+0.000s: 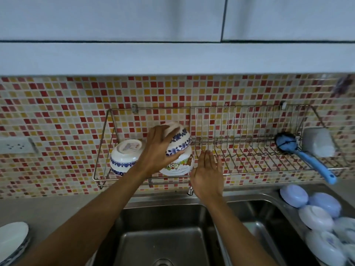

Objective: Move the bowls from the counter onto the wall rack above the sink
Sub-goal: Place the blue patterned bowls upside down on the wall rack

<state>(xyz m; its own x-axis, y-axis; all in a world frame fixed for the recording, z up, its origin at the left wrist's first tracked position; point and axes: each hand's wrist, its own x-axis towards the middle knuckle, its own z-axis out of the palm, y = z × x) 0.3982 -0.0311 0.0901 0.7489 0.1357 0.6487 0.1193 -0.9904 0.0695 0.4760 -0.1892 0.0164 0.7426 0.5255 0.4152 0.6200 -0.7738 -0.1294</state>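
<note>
My left hand (156, 150) grips a white bowl with a blue floral band (179, 140), upside down and tilted, on top of a cartoon-printed white bowl (179, 164) in the wire wall rack (240, 143). Another blue-banded bowl (124, 153) lies upturned at the rack's left end. My right hand (208, 173) hovers flat with fingers apart, just right of the cartoon bowl and in front of the rack, holding nothing. Several upturned bowls, lilac and white (317, 214), sit on the counter at the right of the sink.
A blue dish brush (299, 152) and a white cup (318, 143) occupy the rack's right end. A double steel sink (165, 233) lies below, with a tap tip (190, 191) under the rack. Stacked plates (13, 239) sit bottom left. A wall socket (15, 144) is on the left.
</note>
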